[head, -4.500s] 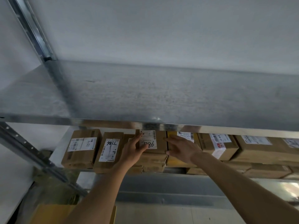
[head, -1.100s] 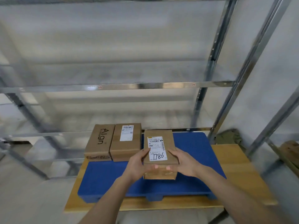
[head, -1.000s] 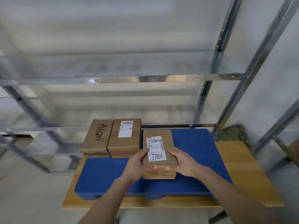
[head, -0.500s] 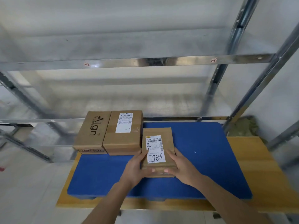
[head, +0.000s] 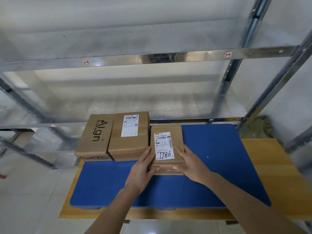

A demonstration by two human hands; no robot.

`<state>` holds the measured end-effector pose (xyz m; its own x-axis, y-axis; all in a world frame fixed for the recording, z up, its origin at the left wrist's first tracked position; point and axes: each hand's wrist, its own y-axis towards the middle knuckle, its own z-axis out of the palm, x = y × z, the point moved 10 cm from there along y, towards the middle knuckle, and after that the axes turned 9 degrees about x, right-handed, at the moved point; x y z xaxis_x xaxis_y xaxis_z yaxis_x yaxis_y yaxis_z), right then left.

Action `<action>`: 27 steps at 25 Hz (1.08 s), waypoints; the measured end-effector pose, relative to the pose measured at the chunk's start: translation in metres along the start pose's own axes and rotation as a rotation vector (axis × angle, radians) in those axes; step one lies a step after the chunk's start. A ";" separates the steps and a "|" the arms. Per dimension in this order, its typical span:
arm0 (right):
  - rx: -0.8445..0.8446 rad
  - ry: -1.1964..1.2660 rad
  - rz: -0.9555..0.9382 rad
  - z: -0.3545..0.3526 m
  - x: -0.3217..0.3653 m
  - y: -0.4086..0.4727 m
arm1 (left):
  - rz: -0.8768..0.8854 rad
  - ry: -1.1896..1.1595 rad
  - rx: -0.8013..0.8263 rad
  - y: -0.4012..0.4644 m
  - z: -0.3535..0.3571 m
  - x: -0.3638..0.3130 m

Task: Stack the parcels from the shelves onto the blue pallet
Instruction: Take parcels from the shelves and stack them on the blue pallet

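A small brown parcel (head: 166,129) with a white label marked 7786 lies low over the blue pallet (head: 219,157), beside two bigger parcels. My left hand (head: 141,169) grips its left side and near edge. My right hand (head: 189,163) grips its right side, thumb at the near edge. Whether it touches the pallet I cannot tell. A parcel printed Align (head: 97,135) and a labelled parcel (head: 130,146) stand side by side at the pallet's far left corner.
The pallet rests on a wooden platform (head: 263,154). Bare metal shelves (head: 152,58) rise behind it, with upright posts (head: 236,53) at the right. A greenish bundle (head: 258,127) lies on the floor past the pallet's far right corner.
I took the parcel from a shelf, carried it here, and over the last second lowered it toward the pallet, right of the labelled parcel. Both hands keep their hold.
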<state>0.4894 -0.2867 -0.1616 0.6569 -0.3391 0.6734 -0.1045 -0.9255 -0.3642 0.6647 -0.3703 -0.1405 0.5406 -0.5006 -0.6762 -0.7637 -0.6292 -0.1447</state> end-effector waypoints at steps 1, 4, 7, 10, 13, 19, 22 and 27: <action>-0.002 -0.002 -0.002 -0.002 0.001 0.002 | 0.008 0.017 -0.004 0.002 -0.002 -0.002; -0.002 -0.009 -0.016 -0.007 0.004 0.008 | -0.022 0.058 -0.012 0.010 -0.008 0.000; -0.002 -0.011 -0.019 -0.013 0.005 0.015 | -0.057 0.091 -0.033 0.020 -0.012 0.008; -0.002 -0.010 -0.036 -0.017 0.006 0.023 | -0.070 0.116 -0.053 0.025 -0.012 0.012; 0.000 -0.009 -0.033 -0.021 0.005 0.031 | -0.088 0.133 -0.119 0.026 -0.018 0.016; 0.027 0.012 -0.014 -0.023 -0.005 0.046 | -0.119 0.213 -0.209 0.028 -0.024 0.019; 0.024 0.003 -0.019 -0.025 -0.006 0.051 | -0.117 0.243 -0.227 0.027 -0.025 0.021; 0.030 0.006 -0.027 -0.030 -0.006 0.062 | -0.122 0.246 -0.252 0.028 -0.030 0.020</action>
<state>0.4564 -0.3473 -0.1689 0.6546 -0.3154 0.6871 -0.0641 -0.9287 -0.3652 0.6645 -0.4154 -0.1366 0.7144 -0.5214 -0.4667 -0.5940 -0.8044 -0.0107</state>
